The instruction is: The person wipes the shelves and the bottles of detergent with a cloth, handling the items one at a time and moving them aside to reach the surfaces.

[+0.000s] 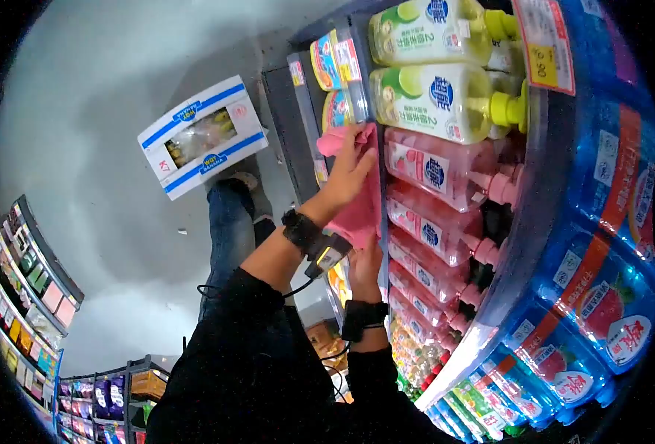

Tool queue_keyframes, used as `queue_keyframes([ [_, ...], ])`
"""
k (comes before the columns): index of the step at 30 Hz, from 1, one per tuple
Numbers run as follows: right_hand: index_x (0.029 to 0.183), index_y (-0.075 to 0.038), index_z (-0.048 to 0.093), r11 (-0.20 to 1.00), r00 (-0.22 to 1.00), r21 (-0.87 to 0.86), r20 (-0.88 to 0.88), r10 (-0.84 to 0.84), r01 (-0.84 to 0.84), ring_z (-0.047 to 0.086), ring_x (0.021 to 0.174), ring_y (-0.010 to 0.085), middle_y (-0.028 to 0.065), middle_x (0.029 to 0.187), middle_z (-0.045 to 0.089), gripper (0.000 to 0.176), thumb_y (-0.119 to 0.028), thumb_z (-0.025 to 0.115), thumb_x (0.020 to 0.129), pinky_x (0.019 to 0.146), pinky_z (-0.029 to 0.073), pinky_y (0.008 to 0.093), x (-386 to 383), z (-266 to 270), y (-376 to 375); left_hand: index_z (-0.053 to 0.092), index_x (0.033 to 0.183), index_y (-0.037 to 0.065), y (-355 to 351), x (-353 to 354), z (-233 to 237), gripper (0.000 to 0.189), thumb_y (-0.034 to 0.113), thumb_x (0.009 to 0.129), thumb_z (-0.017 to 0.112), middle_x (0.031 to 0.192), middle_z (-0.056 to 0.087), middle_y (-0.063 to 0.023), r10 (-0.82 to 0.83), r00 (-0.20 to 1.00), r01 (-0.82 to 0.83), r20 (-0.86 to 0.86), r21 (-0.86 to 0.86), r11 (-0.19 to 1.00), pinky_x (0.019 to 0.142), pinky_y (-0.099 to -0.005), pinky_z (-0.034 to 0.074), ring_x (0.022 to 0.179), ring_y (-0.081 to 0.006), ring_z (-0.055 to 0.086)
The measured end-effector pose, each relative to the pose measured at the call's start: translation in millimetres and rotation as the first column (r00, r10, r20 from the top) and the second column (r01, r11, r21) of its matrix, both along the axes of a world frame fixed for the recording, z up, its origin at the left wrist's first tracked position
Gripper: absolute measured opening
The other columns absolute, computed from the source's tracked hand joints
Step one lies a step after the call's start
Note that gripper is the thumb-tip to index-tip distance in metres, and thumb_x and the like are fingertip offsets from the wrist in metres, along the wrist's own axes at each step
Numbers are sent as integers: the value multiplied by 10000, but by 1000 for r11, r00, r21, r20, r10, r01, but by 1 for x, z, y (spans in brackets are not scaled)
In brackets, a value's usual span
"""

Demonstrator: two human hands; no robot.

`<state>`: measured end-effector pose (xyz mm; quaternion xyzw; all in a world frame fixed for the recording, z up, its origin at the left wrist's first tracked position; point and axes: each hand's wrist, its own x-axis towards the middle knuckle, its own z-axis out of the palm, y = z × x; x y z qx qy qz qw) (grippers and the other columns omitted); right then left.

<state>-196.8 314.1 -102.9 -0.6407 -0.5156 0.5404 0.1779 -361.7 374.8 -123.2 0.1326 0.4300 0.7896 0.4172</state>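
The left hand (350, 176) pinched the pink cloth (362, 211), which ran from its fingers to the right hand (365, 265) — whose grip I couldn't tell. Pink bottles (431, 166) stood just beside those fingers; a wide sweep could likely topple one.

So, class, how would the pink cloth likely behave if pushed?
The pink cloth is probably floppy, since it bunches and creases. It looks thin, so likely light. Showing no rigid shape, it should crumple rather than roll.

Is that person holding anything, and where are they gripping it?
A pink cloth: the left hand grips its bunched upper end in the picture; the right hand meets its lower end, grip partly hidden.
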Motion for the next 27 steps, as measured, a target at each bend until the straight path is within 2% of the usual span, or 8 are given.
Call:
queue_keyframes([
  [2, 1130, -58, 398, 890, 846, -368, -351, -402, 270, 461, 1009, 212, 73, 1119, 465, 401, -350, 378, 856, 860, 371, 368, 0, 0, 7, 314, 1140, 3, -5, 24, -14, 373, 68, 795, 439, 1086, 399, -124, -13, 996, 10, -85, -40, 999, 886, -290, 293, 1024, -198, 385],
  [5, 1160, -80, 377, 857, 756, -469, -475, -451, 216, 425, 1057, 219, 67, 1194, 413, 409, -348, 384, 851, 854, 376, 361, 8, 9, 11, 289, 1171, 3, -24, 58, -15, 454, 42, 754, 465, 1098, 382, -141, -103, 972, 73, -209, -143, 987, 897, -294, 280, 1051, -225, 369],
  [6, 1181, -92, 364, 771, 681, -532, -420, -600, 350, 400, 1089, 212, 59, 1206, 409, 434, -368, 370, 846, 892, 336, 354, 29, -6, 7, 284, 1178, 4, -31, 75, -16, 472, 38, 745, 469, 1114, 379, -148, -132, 981, 109, -144, -160, 981, 905, -298, 275, 1067, -237, 363],
  [9, 1199, -96, 349, 890, 706, -430, -584, -402, 152, 381, 1108, 195, 47, 1206, 410, 446, -375, 343, 851, 925, 294, 345, 58, -8, -11, 275, 1189, 4, -50, 109, -16, 504, 40, 729, 478, 1146, 371, -163, -196, 971, 169, -135, -191, 967, 919, -309, 270, 1097, -259, 353],
  [14, 1166, -94, 380, 845, 615, -475, -597, -515, 246, 421, 1050, 180, 44, 1161, 444, 452, -403, 348, 837, 896, 315, 330, 134, -6, -53, 299, 1164, 8, -84, 164, -6, 527, 50, 680, 504, 1159, 369, -173, -350, 868, 259, -352, -280, 925, 917, -326, 289, 1107, -310, 352],
  [16, 1101, -120, 424, 617, 626, -601, -234, -744, 509, 463, 942, 169, 33, 1075, 492, 415, -428, 353, 830, 823, 354, 316, 156, 7, -63, 314, 1146, 15, -93, 181, 0, 519, 45, 667, 510, 1138, 379, -172, -380, 841, 265, -385, -320, 910, 899, -330, 307, 1085, -316, 369],
  [25, 1114, -194, 421, 800, 831, -561, -326, -450, 213, 483, 901, 145, -1, 1054, 503, 384, -441, 357, 827, 781, 372, 293, 213, -20, -67, 353, 1124, 37, -110, 221, -10, 548, 28, 604, 525, 1127, 383, -164, -455, 849, 369, -269, -315, 874, 853, -366, 340, 1023, -348, 399],
  [27, 1155, -182, 396, 981, 992, -196, -119, -31, 7, 466, 972, 152, -2, 1114, 473, 386, -405, 352, 844, 828, 365, 301, 205, -25, -68, 327, 1170, 38, -107, 219, -14, 624, 41, 582, 535, 1186, 343, -171, -469, 684, 254, -558, -421, 871, 876, -422, 304, 1049, -362, 368],
])
